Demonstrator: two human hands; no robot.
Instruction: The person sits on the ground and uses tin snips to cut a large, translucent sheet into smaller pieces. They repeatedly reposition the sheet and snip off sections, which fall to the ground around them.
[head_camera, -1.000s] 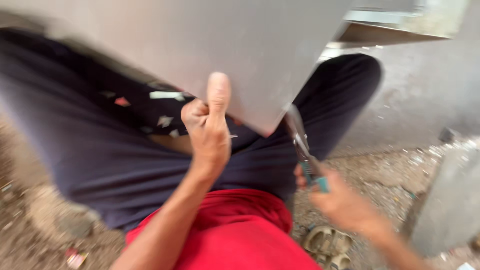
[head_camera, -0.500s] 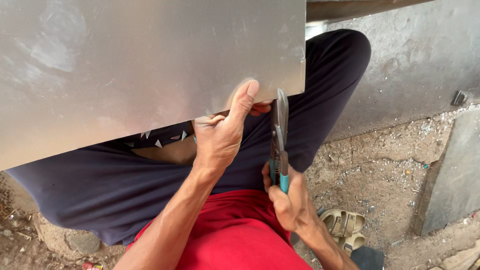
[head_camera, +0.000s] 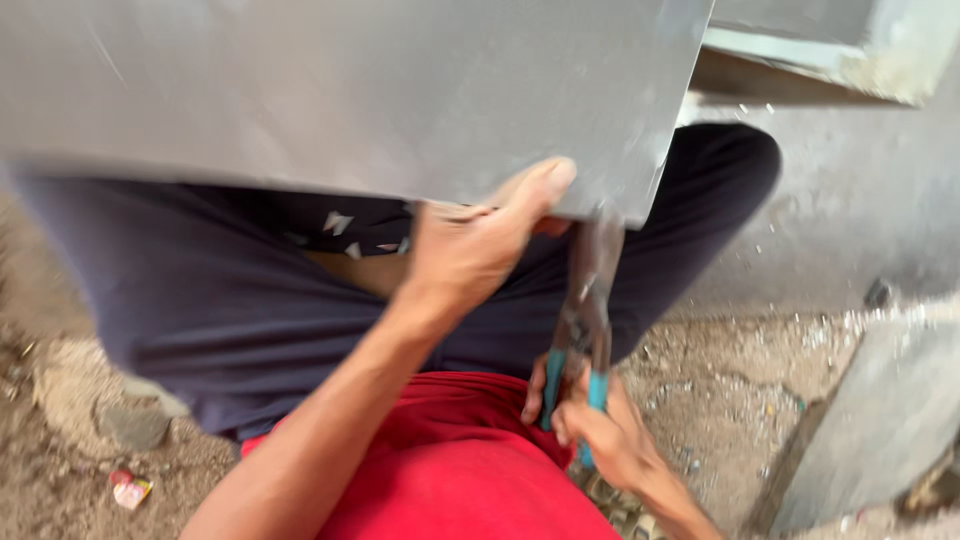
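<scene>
From the head camera I look down on a large grey metal sheet (head_camera: 350, 100) lying across my lap, over dark trousers (head_camera: 230, 300), its near edge running left to right just above my hands. My left hand (head_camera: 470, 250) is clamped on that near edge, thumb pressed flat on top and the other fingers curled underneath, close to the sheet's right corner. My right hand (head_camera: 600, 430) sits lower and nearer my body, fingers wrapped tight around the teal handles of a pair of tin snips (head_camera: 585, 320). The snips' long axis runs almost straight up from that hand, blades meeting the sheet's edge just right of the left thumb, near the corner. Small metal offcuts (head_camera: 338, 222) lie on my lap under the sheet. Motion blur hides whether the blades are parted.
</scene>
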